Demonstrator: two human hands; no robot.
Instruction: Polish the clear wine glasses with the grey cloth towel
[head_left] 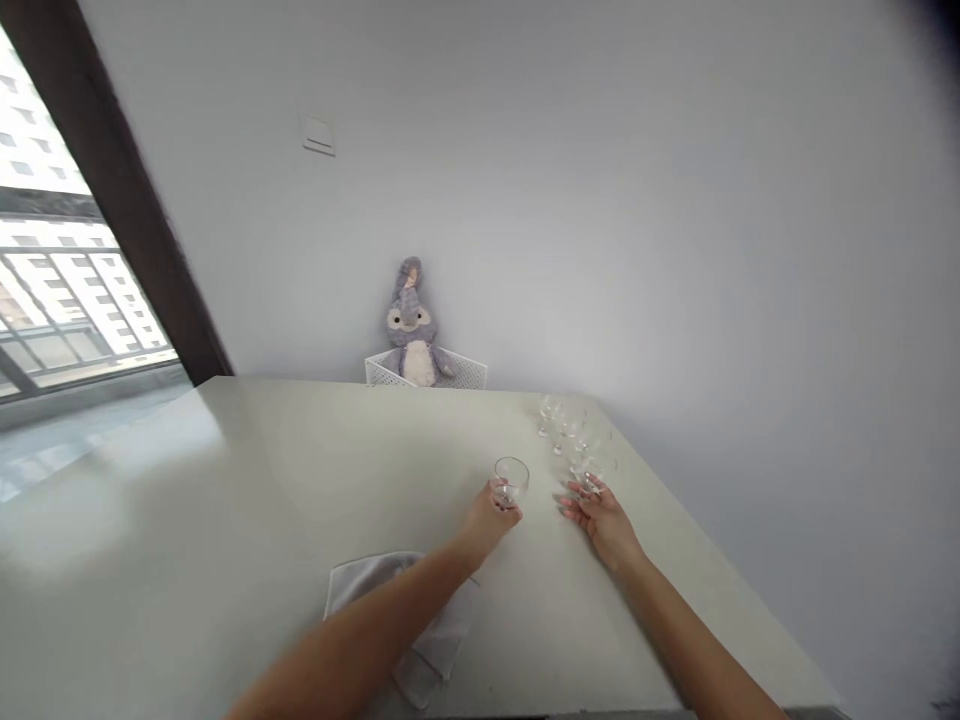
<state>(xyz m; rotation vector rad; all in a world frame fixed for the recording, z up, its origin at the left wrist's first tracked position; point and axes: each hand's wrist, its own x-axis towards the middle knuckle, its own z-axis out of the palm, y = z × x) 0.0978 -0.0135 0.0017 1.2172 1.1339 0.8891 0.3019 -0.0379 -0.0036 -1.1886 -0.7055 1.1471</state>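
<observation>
My left hand [493,518] is closed around the lower part of a clear stemmed glass [512,478], which stands upright near the middle of the table. Its stem and foot are mostly hidden by my fingers. To the right, my right hand [600,515] has its fingers spread, close to the nearest of several clear stemmed glasses [577,440]. Whether its fingertips touch that glass I cannot make out. Those glasses are clustered along the table's right side, toward the far corner. Beneath my left forearm lies a light grey cloth [442,630], partly covered by the arm.
The pale table [285,470] meets a plain wall [600,200] at the right and back. Behind its far edge a grey plush toy [417,350] sits in a white perforated basket [471,374]. A dark-framed window [75,270] is at left, a light switch [318,134] above.
</observation>
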